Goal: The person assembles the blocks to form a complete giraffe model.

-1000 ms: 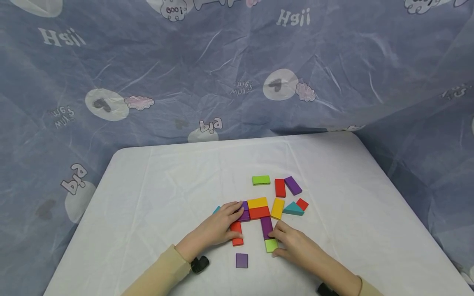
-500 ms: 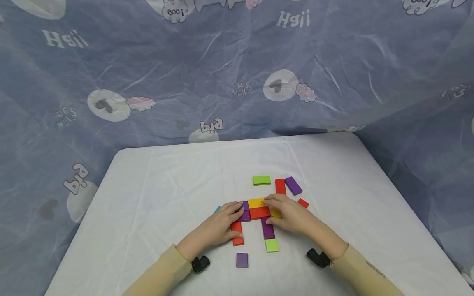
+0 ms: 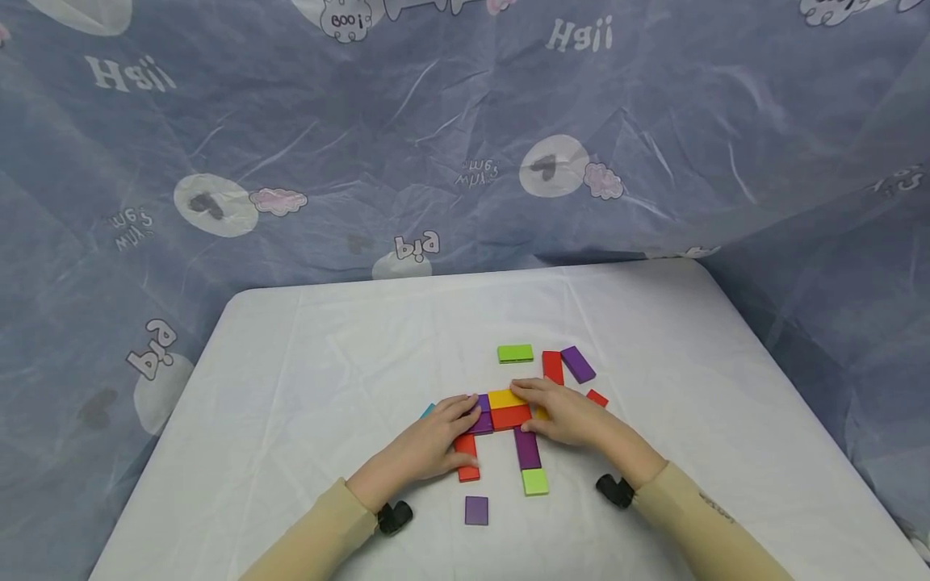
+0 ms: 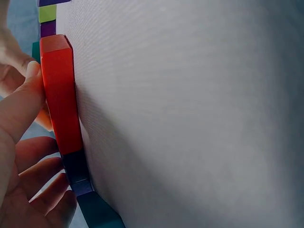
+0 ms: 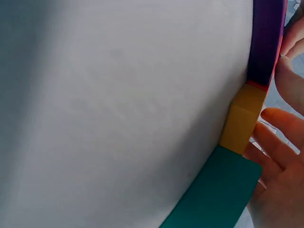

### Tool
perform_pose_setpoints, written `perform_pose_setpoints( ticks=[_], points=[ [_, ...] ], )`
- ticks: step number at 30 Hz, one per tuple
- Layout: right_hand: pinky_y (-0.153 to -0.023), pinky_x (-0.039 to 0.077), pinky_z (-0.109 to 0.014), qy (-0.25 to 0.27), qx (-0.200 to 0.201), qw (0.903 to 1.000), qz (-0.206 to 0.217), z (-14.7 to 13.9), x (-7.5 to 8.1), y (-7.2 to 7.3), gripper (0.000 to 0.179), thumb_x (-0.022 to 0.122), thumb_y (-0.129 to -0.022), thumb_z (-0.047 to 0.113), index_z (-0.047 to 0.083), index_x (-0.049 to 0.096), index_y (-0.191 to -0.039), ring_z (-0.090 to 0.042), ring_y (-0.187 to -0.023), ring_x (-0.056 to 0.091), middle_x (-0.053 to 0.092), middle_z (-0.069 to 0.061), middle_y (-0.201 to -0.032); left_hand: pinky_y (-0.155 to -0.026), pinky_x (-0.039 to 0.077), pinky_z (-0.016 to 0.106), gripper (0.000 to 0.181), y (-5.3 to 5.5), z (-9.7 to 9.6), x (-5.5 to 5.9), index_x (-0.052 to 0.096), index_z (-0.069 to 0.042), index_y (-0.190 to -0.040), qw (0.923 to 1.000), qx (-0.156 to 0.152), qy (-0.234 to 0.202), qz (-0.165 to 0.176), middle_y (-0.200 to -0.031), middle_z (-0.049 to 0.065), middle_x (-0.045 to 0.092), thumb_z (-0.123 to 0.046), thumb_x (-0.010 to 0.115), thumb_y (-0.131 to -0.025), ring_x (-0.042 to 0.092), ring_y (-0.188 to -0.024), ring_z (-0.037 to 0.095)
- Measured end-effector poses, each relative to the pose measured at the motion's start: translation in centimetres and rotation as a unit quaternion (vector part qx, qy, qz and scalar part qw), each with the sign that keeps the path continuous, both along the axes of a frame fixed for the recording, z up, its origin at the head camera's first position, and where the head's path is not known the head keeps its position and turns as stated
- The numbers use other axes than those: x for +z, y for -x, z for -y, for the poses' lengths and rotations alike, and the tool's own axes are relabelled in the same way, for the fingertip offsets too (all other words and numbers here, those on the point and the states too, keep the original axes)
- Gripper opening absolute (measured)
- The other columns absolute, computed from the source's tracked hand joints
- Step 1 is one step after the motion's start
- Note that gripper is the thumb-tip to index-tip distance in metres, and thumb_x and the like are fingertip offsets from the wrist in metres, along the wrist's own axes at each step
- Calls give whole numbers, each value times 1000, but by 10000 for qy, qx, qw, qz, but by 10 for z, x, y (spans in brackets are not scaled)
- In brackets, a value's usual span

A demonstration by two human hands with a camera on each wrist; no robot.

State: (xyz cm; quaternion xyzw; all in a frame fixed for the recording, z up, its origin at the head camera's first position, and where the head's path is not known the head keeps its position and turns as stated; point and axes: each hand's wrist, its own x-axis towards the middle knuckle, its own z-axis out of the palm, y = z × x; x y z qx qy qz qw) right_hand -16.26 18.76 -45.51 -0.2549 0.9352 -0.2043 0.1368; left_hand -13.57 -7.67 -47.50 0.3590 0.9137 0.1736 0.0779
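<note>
Flat coloured blocks form a joined shape on the white table. My left hand (image 3: 429, 444) rests with its fingers over the purple blocks (image 3: 481, 423), and its thumb touches a red block (image 3: 468, 473) below them. My right hand (image 3: 570, 411) lies at the right end of the stacked yellow block (image 3: 503, 399) and red block (image 3: 511, 417). Its fingertips touch the yellow one, and its thumb is beside the red one. A dark purple block (image 3: 527, 450) runs down from there to a lime block (image 3: 535, 482). Both hands' fingers look relaxed, fairly straight.
A purple square (image 3: 476, 511) lies alone in front. Farther back are a green block (image 3: 515, 353), a red block (image 3: 552, 365) and a purple block (image 3: 578, 365). Under the right hand, a yellow block (image 5: 242, 118) and a teal block (image 5: 213, 190) show in the right wrist view.
My right hand has left the dark purple and lime blocks and moved away from me to the yellow and red pair, then shifted slightly. The left hand stays in place.
</note>
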Motion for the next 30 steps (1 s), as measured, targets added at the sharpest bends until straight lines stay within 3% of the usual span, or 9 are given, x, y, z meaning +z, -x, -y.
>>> perform_pose_setpoints(
  ticks=[6, 9, 13, 18, 22, 30],
  points=[
    [-113, 34, -59, -109, 22, 9997, 216, 0, -1, -4, 69, 71, -89, 38, 16, 45, -149, -41, -146, 31, 36, -3, -159, -115, 38, 40, 79, 1, 0, 0, 45, -3, -147, 10000, -14, -45, -25, -156, 11, 39, -44, 73, -86, 34, -145, 29],
    [-109, 34, -67, -246, 37, 9994, 246, 0, 0, -7, 76, 71, -87, 46, 16, 43, -150, -51, -144, 27, 31, -3, -162, -115, 38, 40, 78, 1, 0, 1, 45, -3, -147, 10000, -20, -68, -5, -157, 11, 39, -44, 73, -86, 34, -145, 28],
    [-103, 35, -72, -403, 15, 9987, 317, 0, 0, -11, 81, 71, -83, 52, 18, 41, -151, -55, -143, 25, 26, 0, -164, -115, 38, 40, 78, 1, 0, 1, 45, -3, -147, 10000, -23, -69, 16, -157, 11, 38, -43, 73, -86, 34, -145, 28],
    [-104, 35, -71, -305, 134, 9993, 170, -2, 0, -16, 91, 74, -78, 58, 19, 38, -153, -54, -144, 25, 23, 0, -165, -115, 38, 40, 78, 1, 0, 1, 45, -4, -147, 10000, 9, -60, 30, -157, 11, 39, -43, 73, -86, 35, -144, 28],
    [-107, 34, -69, -230, 419, 9989, 36, -7, 0, -22, 108, 77, -68, 68, 16, 36, -154, -48, -147, 22, 21, -3, -165, -114, 39, 39, 78, 1, -1, 0, 46, -3, -146, 9999, -35, -98, 16, -156, 11, 39, -43, 73, -86, 36, -144, 28],
    [-119, 18, -62, -292, 970, 9945, -257, -8, -2, -26, 120, 79, -60, 72, 6, 37, -152, -36, -150, 22, 21, -11, -165, -114, 39, 39, 78, 2, 0, -1, 46, -3, -146, 9999, -28, -122, -40, -156, 11, 40, -43, 75, -85, 36, -144, 28]
  ],
)
